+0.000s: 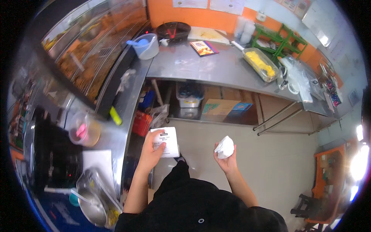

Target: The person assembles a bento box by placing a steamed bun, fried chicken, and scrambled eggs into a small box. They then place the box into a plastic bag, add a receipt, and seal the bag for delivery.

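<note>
My left hand (pixel 154 148) is closed on a flat white paper packet (pixel 170 140) with dark print, thumb across its front. Its contents, if any, do not show. In my right hand (pixel 228 164) sits a white paper bundle (pixel 225 147), rounded and creased, with the fingers curled around its underside. Whatever lies inside the bundle is hidden. Both hands are held in front of my body over the floor, well apart from each other.
Ahead runs a steel counter (pixel 174 69) bearing a bucket (pixel 148 49), a booklet (pixel 203 48) and a clear tub of yellow food (pixel 259 63). Cardboard boxes (pixel 219 107) lie beneath. At left stand a glass display case (pixel 91 50), a pitcher (pixel 87 131) and a metal bowl (pixel 92 208).
</note>
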`<state>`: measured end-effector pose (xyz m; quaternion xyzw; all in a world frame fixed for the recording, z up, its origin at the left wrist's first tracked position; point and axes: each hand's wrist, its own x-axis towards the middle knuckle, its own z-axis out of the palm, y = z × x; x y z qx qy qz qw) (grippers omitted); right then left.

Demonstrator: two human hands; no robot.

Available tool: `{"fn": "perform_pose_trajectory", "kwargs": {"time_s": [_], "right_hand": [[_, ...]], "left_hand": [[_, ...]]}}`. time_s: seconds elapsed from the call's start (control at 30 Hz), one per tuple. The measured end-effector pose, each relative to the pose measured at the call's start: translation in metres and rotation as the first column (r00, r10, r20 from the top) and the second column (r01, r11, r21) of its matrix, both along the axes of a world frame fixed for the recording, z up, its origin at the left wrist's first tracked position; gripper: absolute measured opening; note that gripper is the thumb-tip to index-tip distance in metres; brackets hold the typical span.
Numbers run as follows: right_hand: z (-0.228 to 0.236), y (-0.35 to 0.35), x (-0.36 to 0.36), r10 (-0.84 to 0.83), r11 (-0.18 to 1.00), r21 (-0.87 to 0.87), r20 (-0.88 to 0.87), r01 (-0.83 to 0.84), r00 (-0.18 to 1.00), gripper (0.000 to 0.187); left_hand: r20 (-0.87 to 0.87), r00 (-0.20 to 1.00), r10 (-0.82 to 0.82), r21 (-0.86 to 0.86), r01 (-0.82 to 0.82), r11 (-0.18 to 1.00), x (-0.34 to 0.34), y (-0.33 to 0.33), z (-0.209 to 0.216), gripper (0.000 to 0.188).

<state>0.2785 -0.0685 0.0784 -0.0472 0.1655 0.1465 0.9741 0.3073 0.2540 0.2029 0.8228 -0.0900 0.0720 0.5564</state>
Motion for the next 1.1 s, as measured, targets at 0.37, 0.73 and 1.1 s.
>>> {"fn": "perform_pose_trajectory", "kwargs": {"time_s": [0.37,0.73,1.1], "right_hand": [[0.062,-0.107,0.143,-0.469,0.802,-0.384,0.069,0.457,0.88,0.046],[0.066,-0.208,0.24,-0.536,0.614,-0.621,0.126,0.488,0.835,0.055],[0.047,-0.205,0.481,-0.088,0.908,-0.378,0.254,0.182,0.963,0.048]], "left_hand": [[-0.168,0.71,-0.684,-0.007,0.693,0.721,0.295,-0.131,-0.049,0.05],[0.186,0.941,-0.282,0.697,0.076,0.713,0.501,-0.306,-0.114,0.047],[0.108,0.906,-0.408,0.829,0.145,0.54,0.576,-0.37,-0.102,0.062]]}}
